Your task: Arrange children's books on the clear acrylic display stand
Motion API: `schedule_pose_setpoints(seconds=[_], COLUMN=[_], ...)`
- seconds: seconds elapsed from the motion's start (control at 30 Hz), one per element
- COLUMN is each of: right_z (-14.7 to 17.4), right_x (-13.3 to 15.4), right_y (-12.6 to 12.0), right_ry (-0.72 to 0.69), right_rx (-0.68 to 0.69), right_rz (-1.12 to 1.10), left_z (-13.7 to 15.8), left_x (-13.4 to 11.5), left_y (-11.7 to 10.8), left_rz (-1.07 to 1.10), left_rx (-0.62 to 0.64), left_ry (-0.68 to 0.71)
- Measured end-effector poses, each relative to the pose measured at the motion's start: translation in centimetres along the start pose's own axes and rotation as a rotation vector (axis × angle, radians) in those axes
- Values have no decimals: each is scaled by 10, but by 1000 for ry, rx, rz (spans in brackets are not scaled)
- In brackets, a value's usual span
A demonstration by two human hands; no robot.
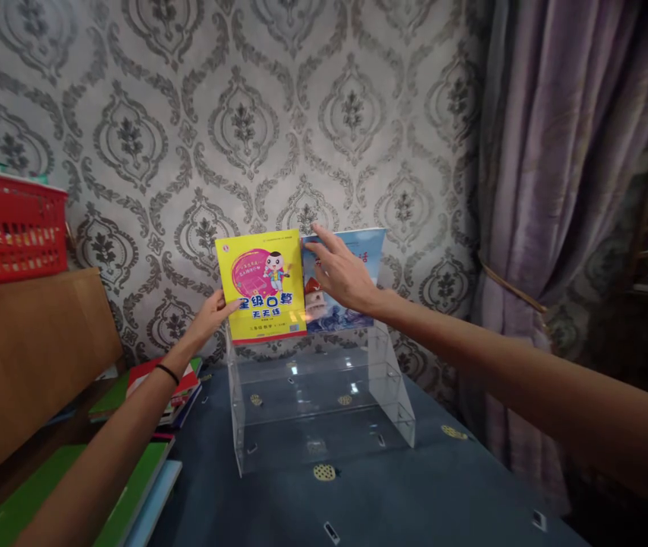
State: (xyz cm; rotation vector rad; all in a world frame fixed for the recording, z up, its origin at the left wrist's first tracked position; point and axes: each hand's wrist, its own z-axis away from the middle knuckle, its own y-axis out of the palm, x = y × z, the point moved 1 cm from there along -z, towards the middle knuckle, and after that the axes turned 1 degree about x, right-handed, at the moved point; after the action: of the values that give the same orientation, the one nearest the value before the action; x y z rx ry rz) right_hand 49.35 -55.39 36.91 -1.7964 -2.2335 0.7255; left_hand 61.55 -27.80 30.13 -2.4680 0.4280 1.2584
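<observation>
My left hand (215,313) grips the left edge of a yellow workbook (267,277), with its thumb on the front cover and the other fingers behind. The workbook stands upright at the top tier of a clear acrylic rack (392,387). Beside it on the right stands a blue book (372,251), partly covered by my right hand (342,267). The fingers of that hand are stretched out toward the workbook's upper right corner. Whether the fingertips touch either cover, I cannot tell.
The rack's lower tiers rise in steps over a blue tablecloth (437,501). Green-covered books (141,471) lie under my left forearm, with a stack of books (187,395) behind. A red basket (10,228) is at far left above a wooden panel (44,334). A purple curtain (551,152) hangs right.
</observation>
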Motion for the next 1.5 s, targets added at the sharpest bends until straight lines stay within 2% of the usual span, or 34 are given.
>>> schedule_pose_setpoints(seconds=[0.23, 0.47, 0.83, 1.23, 1.5], right_z=[9, 11, 0, 2, 6], right_x=[-5, -7, -7, -7, -4], right_y=[1, -2, 0, -3, -8], right_ry=[-37, -5, 5, 19, -28], right_rx=[-5, 44, 53, 66, 68], right_rz=[-28, 5, 120, 111, 89], left_z=[7, 12, 6, 6, 3], left_x=[-8, -14, -8, -11, -8], left_y=[-5, -5, -7, -9, -5], left_rz=[-53, -70, -10, -41, -26], left_rx=[-26, -44, 33, 54, 94], left_ry=[-21, -33, -13, -25, -22])
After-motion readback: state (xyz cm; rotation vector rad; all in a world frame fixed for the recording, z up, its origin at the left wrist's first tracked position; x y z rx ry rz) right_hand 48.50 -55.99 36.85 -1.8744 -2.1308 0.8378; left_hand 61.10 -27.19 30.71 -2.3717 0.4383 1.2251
